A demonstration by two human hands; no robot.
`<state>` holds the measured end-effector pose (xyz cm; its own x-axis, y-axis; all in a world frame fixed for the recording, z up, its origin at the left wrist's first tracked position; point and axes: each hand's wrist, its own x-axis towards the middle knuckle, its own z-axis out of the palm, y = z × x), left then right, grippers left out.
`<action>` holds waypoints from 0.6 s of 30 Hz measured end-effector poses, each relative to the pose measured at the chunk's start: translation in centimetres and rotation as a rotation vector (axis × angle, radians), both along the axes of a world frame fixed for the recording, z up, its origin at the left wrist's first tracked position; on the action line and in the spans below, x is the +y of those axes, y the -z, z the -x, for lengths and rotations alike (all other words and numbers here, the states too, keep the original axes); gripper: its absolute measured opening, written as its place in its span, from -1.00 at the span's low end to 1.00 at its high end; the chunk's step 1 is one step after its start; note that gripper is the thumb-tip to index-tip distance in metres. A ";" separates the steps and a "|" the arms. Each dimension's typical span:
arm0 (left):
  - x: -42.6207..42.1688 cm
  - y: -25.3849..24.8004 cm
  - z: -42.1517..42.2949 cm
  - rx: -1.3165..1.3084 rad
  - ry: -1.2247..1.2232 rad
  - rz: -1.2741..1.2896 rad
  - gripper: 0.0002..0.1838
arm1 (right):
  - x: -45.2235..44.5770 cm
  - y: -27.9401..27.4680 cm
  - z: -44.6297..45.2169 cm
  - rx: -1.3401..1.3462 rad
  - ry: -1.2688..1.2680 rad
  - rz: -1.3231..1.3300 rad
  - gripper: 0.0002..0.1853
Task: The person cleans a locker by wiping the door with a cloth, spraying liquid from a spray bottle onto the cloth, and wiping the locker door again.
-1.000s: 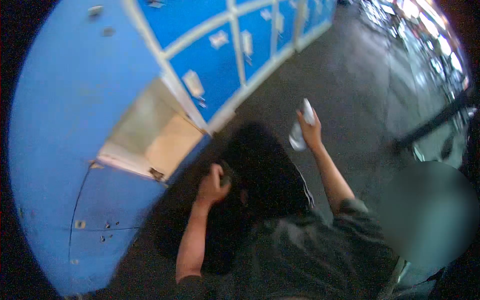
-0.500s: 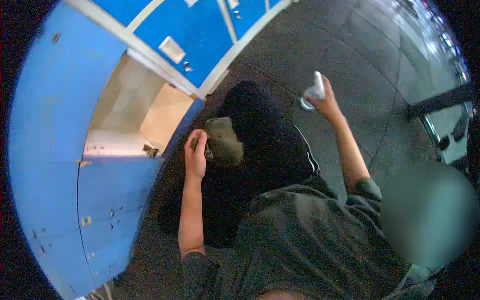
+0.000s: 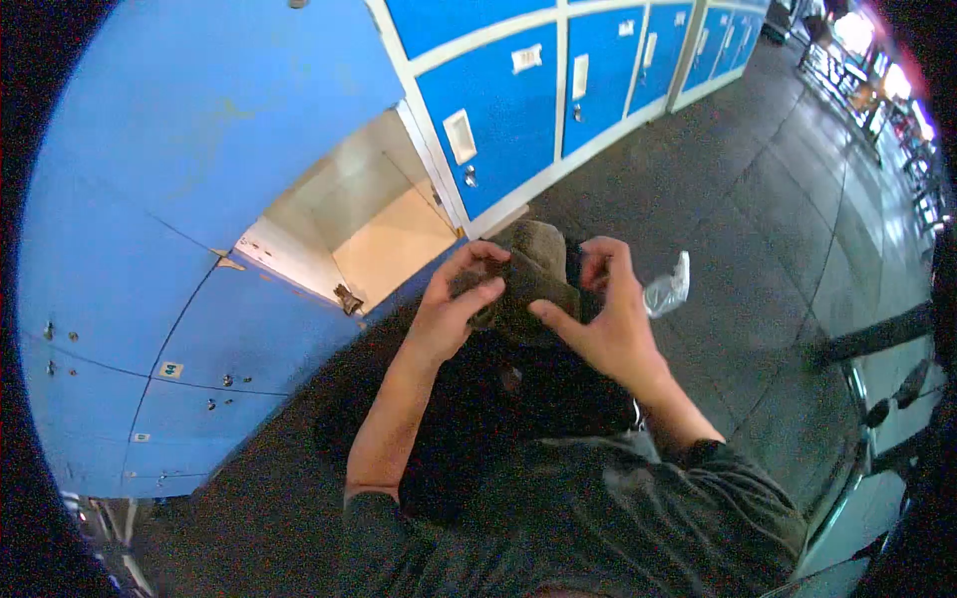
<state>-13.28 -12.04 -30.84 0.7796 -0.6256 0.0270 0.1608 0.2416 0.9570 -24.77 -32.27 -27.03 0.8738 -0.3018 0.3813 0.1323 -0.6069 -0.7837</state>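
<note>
An olive-brown, soft-looking item is held up in front of my dark-clothed lap; its exact kind is not clear. My left hand is closed around its left side, fingers curled over the edge. On the other side, my right hand has its thumb and fingers apart, the thumb at the item's lower front and the fingers bent beside it. Just past the right hand, a small clear bottle with a white top stands low over the dark floor.
Beside me on the left, a blue locker compartment with a pale wood bottom gapes, a metal latch at its edge. Closed blue locker doors line the back. At right are dark floor tiles and a metal-framed chair.
My right hand has let go of the clear bottle and come in to the olive-brown item. My left hand has lifted that item and moved right. The view has turned along the lockers.
</note>
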 end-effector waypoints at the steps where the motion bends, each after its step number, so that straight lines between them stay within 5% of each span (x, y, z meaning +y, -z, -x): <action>1: 0.0 -1.0 -0.1 -0.187 -0.025 -0.069 -0.70 | 0.4 0.4 -1.2 -0.093 -0.032 0.038 -0.20; 4: 0.8 -4.1 -0.9 -0.422 0.059 -0.152 -0.53 | 1.6 0.1 -3.4 -0.045 -0.151 -0.106 -0.35; 9: 1.9 -6.2 -1.9 -0.526 0.045 -0.150 -0.56 | 3.1 0.6 -6.8 0.013 -0.211 -0.549 -0.62; 12: 2.5 -5.2 -2.3 -0.561 -0.110 -0.067 -0.57 | 4.1 -0.9 -8.1 -0.051 -0.042 -0.330 -0.67; 13: 2.7 -5.0 -2.6 -0.562 -0.160 -0.040 -0.57 | 4.0 -1.2 -8.9 -0.276 0.041 0.067 -0.65; 18: 4.3 -3.8 -4.2 -0.486 -0.510 -0.049 -0.59 | 3.1 -6.6 -10.3 -0.202 0.153 0.251 -0.62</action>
<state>-9.07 -7.73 -27.01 0.8827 -0.1948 0.4277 -0.4095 0.1276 0.9033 -14.42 -29.14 -20.40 0.7249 -0.2981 0.6210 0.1623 -0.8023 -0.5745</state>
